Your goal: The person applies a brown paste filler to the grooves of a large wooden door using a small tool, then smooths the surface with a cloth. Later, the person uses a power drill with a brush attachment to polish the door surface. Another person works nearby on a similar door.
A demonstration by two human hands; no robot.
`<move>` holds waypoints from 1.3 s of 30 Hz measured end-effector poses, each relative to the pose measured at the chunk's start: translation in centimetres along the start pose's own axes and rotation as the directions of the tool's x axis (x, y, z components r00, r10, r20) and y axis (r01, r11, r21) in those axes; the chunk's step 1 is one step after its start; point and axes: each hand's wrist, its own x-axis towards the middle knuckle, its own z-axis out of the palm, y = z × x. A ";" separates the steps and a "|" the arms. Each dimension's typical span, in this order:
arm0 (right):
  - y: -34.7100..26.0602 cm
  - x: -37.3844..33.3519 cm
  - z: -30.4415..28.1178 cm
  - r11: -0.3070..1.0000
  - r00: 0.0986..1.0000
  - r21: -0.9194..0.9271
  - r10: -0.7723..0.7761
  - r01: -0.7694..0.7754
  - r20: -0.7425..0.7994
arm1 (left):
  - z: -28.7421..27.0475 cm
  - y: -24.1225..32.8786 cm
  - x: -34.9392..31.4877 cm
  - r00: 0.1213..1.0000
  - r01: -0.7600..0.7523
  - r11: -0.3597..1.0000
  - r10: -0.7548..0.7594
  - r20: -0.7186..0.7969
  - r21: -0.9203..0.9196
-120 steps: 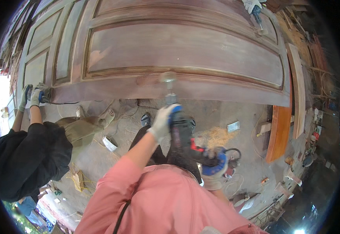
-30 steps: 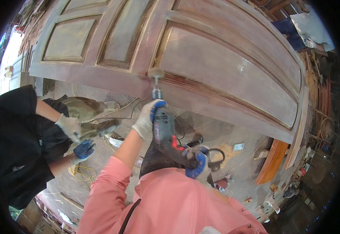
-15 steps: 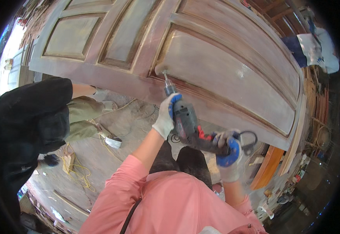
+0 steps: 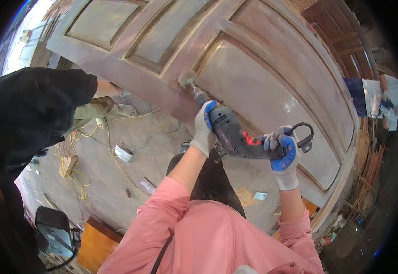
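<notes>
Both my hands, in white gloves with blue palms, hold a dark power drill (image 4: 230, 132) with a red trigger area. My left hand (image 4: 206, 127) is wrapped round its front housing, close behind the chuck. At the rear handle my right hand (image 4: 281, 153) is closed, and a black cord loops out beside it. A round brush-like head (image 4: 187, 79) sits on the drill's tip, somewhat blurred. It rests at or just over the edge moulding of a large panelled wooden door (image 4: 171, 86); whether it touches cannot be made out. The door has a greyish, dusty finish.
At the left a person in a black top (image 4: 39, 109) leans toward the door. Another person (image 4: 386, 98) is at the far right. Yellow cord (image 4: 75, 182) lies tangled on the floor, with a white object (image 4: 123, 154) nearby. An orange-brown wooden piece (image 4: 96, 246) stands lower left.
The drill and both my hands have shifted right and up in view, with the brush head now further left along the door's frame. The person in black has bent lower.
</notes>
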 end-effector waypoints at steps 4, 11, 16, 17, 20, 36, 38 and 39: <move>-0.5 0.8 -2.1 1.000 0.993 -0.025 0.010 -0.007 0.118 | -0.8 -1.6 0.3 1.000 -0.004 0.998 0.005 0.014 -0.061; -0.6 3.8 -2.4 1.000 0.976 -0.001 0.012 -0.012 0.219 | 0.5 -0.7 -0.2 0.979 -0.181 0.983 0.176 -0.106 -0.036; -1.0 4.7 -1.6 0.999 0.980 0.012 0.037 -0.040 0.193 | 1.4 -0.2 0.4 0.964 -0.253 0.966 0.256 -0.075 0.043; -1.3 4.9 -1.6 0.998 0.985 0.047 0.030 -0.038 0.170 | 1.2 -0.6 0.7 0.967 -0.246 0.969 0.246 -0.071 0.001; -1.9 4.8 -2.6 0.997 0.966 -0.006 0.081 -0.082 0.246 | 1.3 -1.4 1.1 0.970 -0.235 0.968 0.229 -0.077 -0.086; -3.1 6.8 -2.7 0.989 0.960 -0.005 0.147 -0.150 0.236 | 2.7 -2.3 1.3 0.956 -0.279 0.939 0.251 -0.153 -0.200; -2.8 6.5 -2.9 0.993 0.951 -0.032 0.116 -0.111 0.287 | 2.0 -1.9 1.4 0.970 -0.240 0.953 0.227 -0.088 -0.185; -2.7 6.3 -3.0 0.995 0.944 -0.045 0.102 -0.092 0.315 | 1.8 -1.8 1.5 0.975 -0.223 0.958 0.216 -0.056 -0.178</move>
